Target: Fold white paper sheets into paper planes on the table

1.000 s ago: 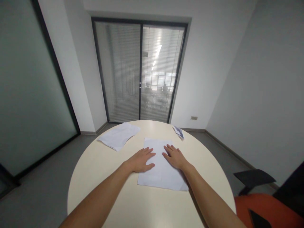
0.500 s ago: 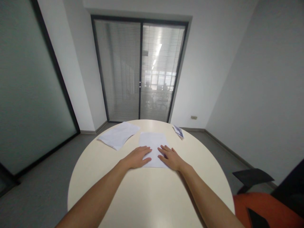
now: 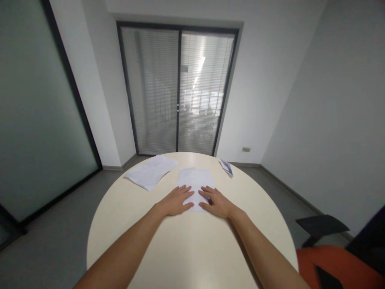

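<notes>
While the left hand (image 3: 176, 202) and right hand (image 3: 217, 203) are spread with nothing gripped, the white sheet (image 3: 195, 176) is laid mostly flat beneath them on the table (image 3: 186, 247); what work remains cannot be told.

Left hand (image 3: 176, 201) and right hand (image 3: 217, 202) are resting palms down on sheet (image 3: 195, 177), thumbs pointing inward. Sheet is lying on round table (image 3: 180, 249). Second sheet (image 3: 152, 171) is lying back left, folded piece (image 3: 226, 167) back right. Orange chair (image 3: 327, 263) is standing at right, blinds (image 3: 150, 92) hanging behind.
</notes>
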Demonstrator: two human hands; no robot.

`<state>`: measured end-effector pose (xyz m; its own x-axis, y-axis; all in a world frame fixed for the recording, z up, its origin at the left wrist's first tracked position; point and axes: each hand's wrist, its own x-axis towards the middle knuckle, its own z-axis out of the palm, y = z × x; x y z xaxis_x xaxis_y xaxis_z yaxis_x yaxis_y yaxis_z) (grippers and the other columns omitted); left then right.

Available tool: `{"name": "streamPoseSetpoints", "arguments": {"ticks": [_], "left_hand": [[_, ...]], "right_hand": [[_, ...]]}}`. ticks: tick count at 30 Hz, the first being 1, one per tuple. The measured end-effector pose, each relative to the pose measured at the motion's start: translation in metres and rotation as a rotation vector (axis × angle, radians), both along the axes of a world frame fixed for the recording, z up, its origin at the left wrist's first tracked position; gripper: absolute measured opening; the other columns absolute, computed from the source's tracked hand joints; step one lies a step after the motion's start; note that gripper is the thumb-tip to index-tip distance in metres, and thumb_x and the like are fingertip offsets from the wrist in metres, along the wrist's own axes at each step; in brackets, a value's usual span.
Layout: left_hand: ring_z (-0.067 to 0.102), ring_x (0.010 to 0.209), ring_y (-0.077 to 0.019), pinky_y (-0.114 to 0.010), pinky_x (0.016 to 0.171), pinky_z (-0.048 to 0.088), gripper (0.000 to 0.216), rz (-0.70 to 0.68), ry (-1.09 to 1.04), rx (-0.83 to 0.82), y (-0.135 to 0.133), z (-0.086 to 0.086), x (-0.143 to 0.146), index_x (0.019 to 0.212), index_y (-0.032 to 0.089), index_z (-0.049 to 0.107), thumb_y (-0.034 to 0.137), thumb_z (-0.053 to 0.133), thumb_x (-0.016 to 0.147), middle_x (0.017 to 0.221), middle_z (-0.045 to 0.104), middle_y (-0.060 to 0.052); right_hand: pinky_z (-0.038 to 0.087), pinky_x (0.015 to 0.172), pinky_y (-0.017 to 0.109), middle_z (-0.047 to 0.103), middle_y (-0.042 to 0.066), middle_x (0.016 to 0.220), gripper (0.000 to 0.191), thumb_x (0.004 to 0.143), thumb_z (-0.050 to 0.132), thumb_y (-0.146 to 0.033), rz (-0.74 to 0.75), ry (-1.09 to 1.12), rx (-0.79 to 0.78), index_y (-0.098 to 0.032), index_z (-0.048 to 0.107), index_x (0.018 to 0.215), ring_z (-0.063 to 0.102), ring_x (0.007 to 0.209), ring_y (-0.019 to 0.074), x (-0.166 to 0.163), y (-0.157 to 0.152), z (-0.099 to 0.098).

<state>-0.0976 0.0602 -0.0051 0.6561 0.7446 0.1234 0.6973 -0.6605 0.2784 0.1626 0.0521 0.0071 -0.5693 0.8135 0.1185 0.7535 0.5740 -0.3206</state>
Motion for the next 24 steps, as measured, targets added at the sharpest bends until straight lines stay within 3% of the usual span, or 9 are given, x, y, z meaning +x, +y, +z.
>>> {"name": "streamPoseSetpoints", "arguments": {"ticks": [15, 24], "left_hand": [[0.021, 0.15, -0.0366, -0.053, 0.12, 0.019, 0.081, -0.045, 0.029, -0.021, -0.004, 0.008, -0.004, 0.151, 0.028, 0.04, 0.072, 0.054, 0.084, 0.162, 0.027, -0.01], [0.027, 0.148, -0.0369, -0.052, 0.119, 0.022, 0.07, -0.07, -0.009, 0.003, -0.004, 0.011, -0.005, 0.148, 0.024, 0.046, 0.064, 0.051, 0.091, 0.159, 0.033, -0.013]], "right_hand": [[0.015, 0.12, 0.059, 0.03, 0.015, 0.16, 0.099, 0.072, 0.062, -0.08, 0.024, -0.039, -0.072, -0.024, 0.041, 0.152, 0.023, 0.149, 0.0384, 0.001, -0.003, 0.003], [0.022, 0.118, 0.056, 0.041, 0.016, 0.155, 0.082, 0.079, 0.063, -0.072, 0.087, 0.064, -0.045, -0.023, 0.052, 0.145, 0.034, 0.144, 0.0373, 0.004, -0.003, 0.004]]}}
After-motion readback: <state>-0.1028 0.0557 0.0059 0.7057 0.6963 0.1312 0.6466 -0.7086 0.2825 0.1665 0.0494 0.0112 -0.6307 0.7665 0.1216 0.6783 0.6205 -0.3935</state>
